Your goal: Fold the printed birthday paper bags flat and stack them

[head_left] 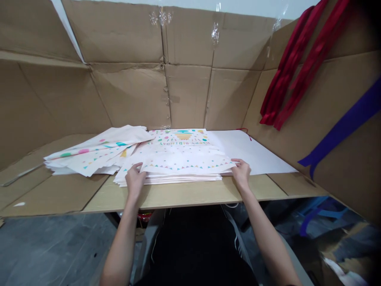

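Note:
A white printed sheet (190, 157) with coloured triangles along its near edge and "HAPPY BIRTHDAY" lettering upside down lies over a stack of similar sheets (178, 178). My left hand (135, 178) pinches the sheet's near left corner. At its near right corner, my right hand (241, 171) grips it between thumb and fingers. The near edge is lifted slightly off the stack. Left of it, a loose, fanned pile of folded printed sheets (98, 153) rests on the table. Whether the held piece is paper or thin fabric I cannot tell.
Cardboard walls (125, 95) enclose the table (190, 196) at the back and sides. A plain white sheet (253, 153) lies at the right. Red ribbons (293, 71) and a blue-purple strip (342, 131) hang along the right wall. A thin pale strip (22, 174) lies far left.

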Demonstrator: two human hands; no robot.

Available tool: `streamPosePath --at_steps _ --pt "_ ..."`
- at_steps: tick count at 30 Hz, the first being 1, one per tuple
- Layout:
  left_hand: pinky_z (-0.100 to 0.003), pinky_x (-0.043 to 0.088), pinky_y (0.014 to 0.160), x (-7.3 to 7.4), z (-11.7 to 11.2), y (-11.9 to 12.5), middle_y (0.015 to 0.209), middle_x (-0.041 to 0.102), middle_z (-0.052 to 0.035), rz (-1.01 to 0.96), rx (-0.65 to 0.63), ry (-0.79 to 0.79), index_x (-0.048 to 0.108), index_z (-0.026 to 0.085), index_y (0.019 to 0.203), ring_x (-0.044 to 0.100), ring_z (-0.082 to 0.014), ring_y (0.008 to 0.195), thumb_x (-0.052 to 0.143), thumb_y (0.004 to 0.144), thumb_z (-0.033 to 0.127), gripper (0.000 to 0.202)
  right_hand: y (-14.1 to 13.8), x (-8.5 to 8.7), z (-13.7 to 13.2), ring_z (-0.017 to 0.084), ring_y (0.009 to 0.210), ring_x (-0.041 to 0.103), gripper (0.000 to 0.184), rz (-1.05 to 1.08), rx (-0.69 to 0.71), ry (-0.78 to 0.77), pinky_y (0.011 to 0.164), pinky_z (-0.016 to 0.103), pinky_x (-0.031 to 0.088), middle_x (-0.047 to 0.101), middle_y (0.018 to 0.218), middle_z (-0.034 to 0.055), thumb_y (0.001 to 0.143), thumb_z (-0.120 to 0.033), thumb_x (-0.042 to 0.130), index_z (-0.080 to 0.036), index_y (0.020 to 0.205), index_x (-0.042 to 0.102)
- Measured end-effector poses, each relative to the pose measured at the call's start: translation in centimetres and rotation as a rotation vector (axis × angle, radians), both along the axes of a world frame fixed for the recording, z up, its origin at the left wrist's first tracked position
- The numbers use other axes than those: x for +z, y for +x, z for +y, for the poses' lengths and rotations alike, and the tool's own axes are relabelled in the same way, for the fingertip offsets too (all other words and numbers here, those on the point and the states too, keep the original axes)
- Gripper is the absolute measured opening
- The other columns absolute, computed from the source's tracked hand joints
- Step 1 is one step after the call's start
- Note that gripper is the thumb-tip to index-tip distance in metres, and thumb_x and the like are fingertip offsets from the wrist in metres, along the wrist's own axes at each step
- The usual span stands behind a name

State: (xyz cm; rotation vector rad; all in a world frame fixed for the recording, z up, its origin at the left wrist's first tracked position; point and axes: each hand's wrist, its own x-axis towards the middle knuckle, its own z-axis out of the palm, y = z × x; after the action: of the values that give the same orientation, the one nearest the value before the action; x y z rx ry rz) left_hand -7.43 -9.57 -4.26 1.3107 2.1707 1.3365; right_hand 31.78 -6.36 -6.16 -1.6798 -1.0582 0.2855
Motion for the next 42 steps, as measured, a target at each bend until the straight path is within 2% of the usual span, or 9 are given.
streamPosePath --at_steps 6,9,12,15,21,28,34,37,42 --pt "-0.031 0.047 0.074 -0.1 -0.1 0.0 0.087 0.065 -0.0084 0.035 0.025 0.051 0.062 0.016 0.115 0.062 -0.0238 0.081 0.052 0.062 0.014 0.054 -0.5 0.5 -0.5 0.021 0.063 0.056 0.037 -0.088 -0.02 -0.02 0.059 0.028 0.04 0.066 0.067 0.0045 0.059 -0.018 0.048 -0.018 0.089 0.069" --pt "-0.031 0.047 0.073 0.1 -0.3 0.2 0.084 0.065 -0.0062 -0.034 0.022 0.064 0.063 0.017 0.111 0.063 -0.0225 0.073 0.049 0.064 0.014 0.05 -0.5 0.6 -0.5 0.021 0.061 0.054 0.037 -0.133 -0.022 -0.016 0.061 0.028 0.039 0.061 0.059 0.002 0.06 -0.018 0.046 -0.018 0.089 0.069" --pt "-0.032 0.047 0.072 0.2 -0.5 0.4 0.084 0.065 -0.005 -0.065 0.011 0.067 0.061 0.018 0.111 0.063 -0.0217 0.068 0.046 0.065 0.014 0.049 -0.4 0.4 -0.4 0.02 0.067 0.056 0.043 -0.08 0.025 -0.014 0.064 0.028 0.041 0.063 0.067 0.0024 0.059 -0.019 0.048 -0.019 0.097 0.066" --pt "-0.033 0.047 0.078 -0.1 -0.4 0.2 0.088 0.065 -0.0065 -0.023 0.006 0.098 0.061 0.018 0.112 0.063 -0.0241 0.083 0.048 0.063 0.013 0.051 -0.2 0.1 -0.1 0.02 0.07 0.058 0.052 0.029 0.07 -0.011 0.063 0.027 0.042 0.065 0.079 0.0046 0.055 -0.019 0.052 -0.018 0.106 0.063" --pt "-0.036 0.046 0.081 -0.4 0.0 0.0 0.095 0.064 -0.0091 0.041 -0.01 0.051 0.055 0.018 0.119 0.06 -0.0272 0.094 0.053 0.063 0.011 0.057 0.2 -0.7 0.2 0.016 0.057 0.055 0.055 0.063 0.127 -0.016 0.053 0.025 0.04 0.063 0.069 0.0023 0.053 -0.019 0.049 -0.015 0.106 0.062" --pt "-0.037 0.046 0.082 -0.2 -0.1 0.2 0.091 0.063 -0.0085 0.048 -0.015 0.074 0.055 0.019 0.116 0.06 -0.027 0.092 0.053 0.065 0.012 0.052 0.4 -1.1 0.1 0.018 0.061 0.058 0.047 0.044 0.144 0.046 0.052 0.025 0.042 0.064 0.072 0.0043 0.058 -0.022 0.047 -0.015 0.102 0.062" --pt "-0.039 0.045 0.084 0.1 -0.4 0.4 0.092 0.062 -0.0081 0.008 -0.024 0.084 0.058 0.02 0.11 0.059 -0.0291 0.096 0.054 0.065 0.02 0.045 -0.1 -0.7 -0.8 0.021 0.077 0.06 0.051 0.0 0.18 0.03 0.068 0.031 0.05 0.066 0.084 0.0047 0.057 -0.021 0.049 -0.018 0.107 0.062" --pt "-0.038 0.047 0.083 -0.2 -0.6 0.6 0.096 0.061 -0.0076 -0.072 -0.064 0.144 0.058 0.021 0.109 0.06 -0.0269 0.091 0.053 0.067 0.027 0.043 -0.5 -0.4 -1.4 0.022 0.084 0.061 0.055 0.184 0.333 0.031 0.068 0.032 0.054 0.065 0.1 0.005 0.057 -0.021 0.053 -0.02 0.111 0.061" --pt "-0.034 0.052 0.064 -0.1 -1.0 -0.5 0.088 0.06 -0.0047 -0.496 -0.278 0.204 0.058 0.019 0.107 0.058 -0.0189 0.067 0.042 0.069 0.04 0.046 -0.7 0.0 -2.0 0.022 0.082 0.063 0.038 0.597 0.464 0.026 0.063 0.034 0.058 0.064 0.103 0.0088 0.064 -0.029 0.057 -0.014 0.097 0.067"
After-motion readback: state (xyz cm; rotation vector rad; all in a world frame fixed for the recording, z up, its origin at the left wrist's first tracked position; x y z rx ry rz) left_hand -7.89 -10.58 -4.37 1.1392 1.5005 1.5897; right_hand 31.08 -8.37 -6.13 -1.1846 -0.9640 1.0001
